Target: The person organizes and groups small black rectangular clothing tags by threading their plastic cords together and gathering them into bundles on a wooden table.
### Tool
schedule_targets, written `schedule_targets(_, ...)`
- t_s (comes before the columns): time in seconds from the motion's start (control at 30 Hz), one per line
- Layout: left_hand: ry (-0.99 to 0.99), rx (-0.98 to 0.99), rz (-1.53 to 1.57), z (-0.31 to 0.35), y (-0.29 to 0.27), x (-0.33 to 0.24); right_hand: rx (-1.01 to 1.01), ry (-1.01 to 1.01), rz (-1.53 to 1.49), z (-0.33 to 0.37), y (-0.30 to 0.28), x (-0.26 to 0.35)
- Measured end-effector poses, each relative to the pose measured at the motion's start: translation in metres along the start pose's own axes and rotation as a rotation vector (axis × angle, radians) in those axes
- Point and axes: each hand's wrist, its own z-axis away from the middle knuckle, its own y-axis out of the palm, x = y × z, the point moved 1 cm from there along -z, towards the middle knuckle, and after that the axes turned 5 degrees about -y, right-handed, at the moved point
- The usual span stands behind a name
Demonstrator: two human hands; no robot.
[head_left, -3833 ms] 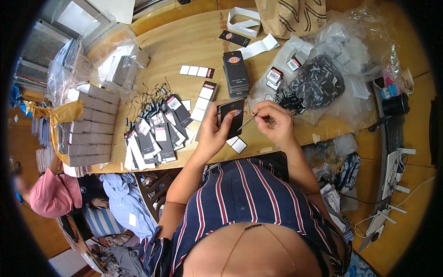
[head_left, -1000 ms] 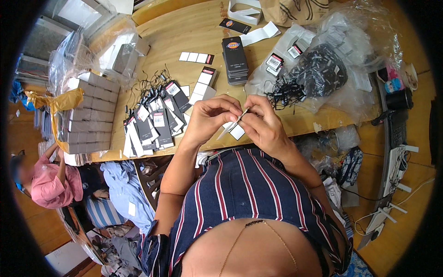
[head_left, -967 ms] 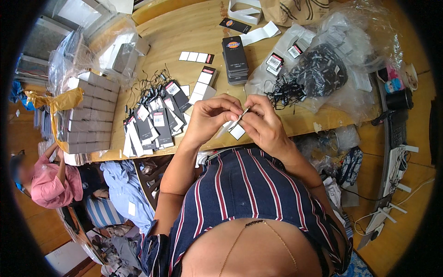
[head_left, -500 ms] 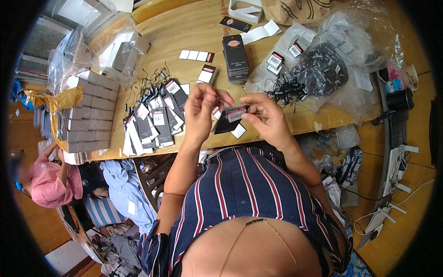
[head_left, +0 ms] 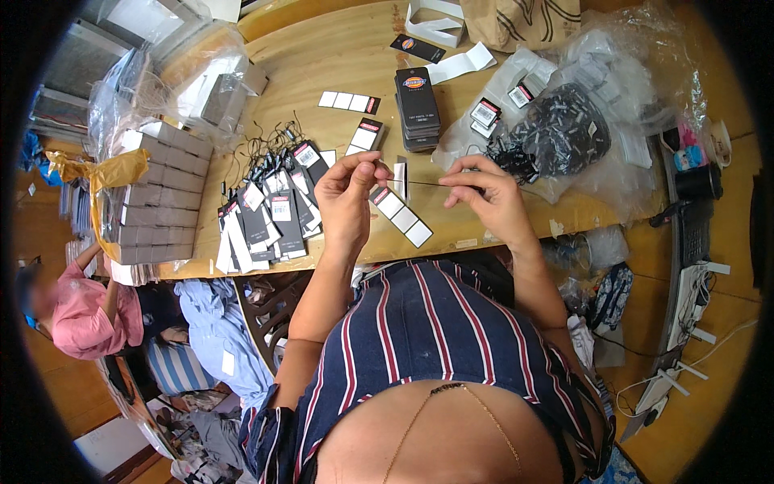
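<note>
My left hand (head_left: 345,198) and my right hand (head_left: 490,198) are raised over the table's near edge, each with fingers pinched. A thin black cord (head_left: 425,184) is drawn taut between them. From the cord hangs a hang tag (head_left: 401,181), seen nearly edge-on. Below it on the table lies a strip of white stickers (head_left: 401,216). A short stack of stickered tags (head_left: 364,139) sits just beyond my left hand. To the left is a spread pile of black hang tags (head_left: 280,230) with white stickers and black cords. Plain black tags stand in a tall stack (head_left: 415,103) beyond my hands.
Stacked white boxes (head_left: 161,194) under clear plastic stand at the left. At the right, a mass of black cords (head_left: 556,129) lies on clear plastic bags. Another sticker strip (head_left: 348,101) lies farther back. A person in a pink shirt (head_left: 97,315) is at the far left.
My right hand has moved right, away from the left, and no longer grips the tag. The tag now hangs on the stretched cord, turned edge-on, uncovering the sticker strip below.
</note>
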Motion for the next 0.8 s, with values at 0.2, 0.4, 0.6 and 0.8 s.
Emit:
schedule_targets(0.2, -0.024, 0.041, -0.06, 0.0, 0.0, -0.005, -0.03, 0.203, -0.554, -0.003, -0.016, -0.007)
schedule_targets(0.4, -0.024, 0.112, -0.231, 0.004, 0.016, -0.013, 0.018, 0.308, -0.822, -0.007, -0.014, 0.005)
schedule_targets(0.6, 0.133, 0.327, -0.372, 0.001, 0.034, -0.004, 0.001, 0.203, -0.738, -0.01, -0.008, 0.009)
schedule_targets(0.8, 0.007, 0.234, -0.381, 0.006, 0.038, -0.001, -0.042, 0.078, -0.326, -0.01, -0.004, 0.027)
